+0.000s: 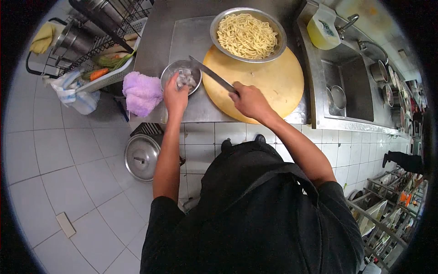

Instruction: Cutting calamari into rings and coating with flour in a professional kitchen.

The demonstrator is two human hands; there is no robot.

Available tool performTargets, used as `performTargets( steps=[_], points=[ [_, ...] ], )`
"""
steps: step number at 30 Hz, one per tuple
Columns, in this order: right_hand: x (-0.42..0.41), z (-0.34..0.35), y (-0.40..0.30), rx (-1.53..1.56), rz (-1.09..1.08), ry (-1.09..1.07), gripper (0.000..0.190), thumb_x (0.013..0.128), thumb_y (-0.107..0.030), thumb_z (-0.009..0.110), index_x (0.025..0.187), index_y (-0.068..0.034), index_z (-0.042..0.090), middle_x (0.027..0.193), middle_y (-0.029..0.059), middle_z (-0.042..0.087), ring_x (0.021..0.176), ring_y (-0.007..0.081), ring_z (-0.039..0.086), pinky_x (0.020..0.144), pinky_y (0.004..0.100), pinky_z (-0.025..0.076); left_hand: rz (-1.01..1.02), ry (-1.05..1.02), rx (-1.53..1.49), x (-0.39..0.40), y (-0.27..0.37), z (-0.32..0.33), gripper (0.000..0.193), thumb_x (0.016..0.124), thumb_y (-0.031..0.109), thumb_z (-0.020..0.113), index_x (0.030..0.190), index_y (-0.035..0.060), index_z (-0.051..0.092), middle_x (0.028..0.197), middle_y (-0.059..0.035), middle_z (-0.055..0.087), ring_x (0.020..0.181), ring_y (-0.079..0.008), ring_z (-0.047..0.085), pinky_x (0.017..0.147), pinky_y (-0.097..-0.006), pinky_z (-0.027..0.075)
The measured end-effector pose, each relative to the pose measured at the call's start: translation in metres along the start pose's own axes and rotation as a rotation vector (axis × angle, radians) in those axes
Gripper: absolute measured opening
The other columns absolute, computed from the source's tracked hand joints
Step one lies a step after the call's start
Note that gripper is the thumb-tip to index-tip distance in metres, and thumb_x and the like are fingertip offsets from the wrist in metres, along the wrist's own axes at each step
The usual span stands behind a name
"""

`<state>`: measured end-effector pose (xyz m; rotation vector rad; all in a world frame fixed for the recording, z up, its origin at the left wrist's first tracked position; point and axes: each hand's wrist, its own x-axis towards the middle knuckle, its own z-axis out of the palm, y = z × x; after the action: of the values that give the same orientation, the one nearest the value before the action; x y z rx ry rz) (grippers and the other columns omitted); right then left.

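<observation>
My right hand (249,99) is closed around the handle of a kitchen knife (215,77). The blade points up and to the left, over the left edge of a round cutting board (267,85) and the right side of a small metal bowl (165,72). Inside that bowl lie pale, greyish raw pieces (186,79), perhaps seafood. My left hand (176,94) is at the bowl's near left side, its fingers reaching in at the pieces. Whether it grips any of them I cannot tell. A few small scraps lie on the board.
A large metal bowl (214,34) of noodles (248,36) rests on the board's far part. Left of the small bowl is a purple towel (142,92), near a vegetable basket (113,75). A sink (356,89) stands right. A lidded pot (142,157) is below the counter's left end.
</observation>
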<state>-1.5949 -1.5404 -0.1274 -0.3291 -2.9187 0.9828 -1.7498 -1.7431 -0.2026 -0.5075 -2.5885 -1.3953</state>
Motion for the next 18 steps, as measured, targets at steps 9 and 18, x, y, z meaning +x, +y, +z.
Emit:
performTargets(
  steps=[9,18],
  points=[
    [-0.052,0.017,0.083,-0.245,0.010,0.247,0.013,0.074,-0.011,0.061,0.085,-0.005,0.059,0.075,0.0197,0.059,0.069,0.0382,0.060,0.064,0.0475,0.049,-0.904,0.264,-0.809,-0.042,-0.021,0.012,0.039,0.081,0.014,0.070,0.108,-0.0051,0.049,0.108,-0.0139,0.050,0.086,-0.0244,0.055,0.072,-0.0321,0.053],
    [-0.062,0.029,0.109,-0.167,0.056,0.223,0.016,0.072,-0.013,0.065,0.088,-0.008,0.067,0.077,0.0153,0.060,0.077,0.0334,0.059,0.069,0.0449,0.046,-0.853,0.235,-0.964,-0.018,-0.055,0.017,0.018,0.075,-0.010,0.053,0.092,-0.0083,0.051,0.099,-0.0166,0.056,0.086,-0.0287,0.060,0.075,-0.0410,0.059]
  ],
)
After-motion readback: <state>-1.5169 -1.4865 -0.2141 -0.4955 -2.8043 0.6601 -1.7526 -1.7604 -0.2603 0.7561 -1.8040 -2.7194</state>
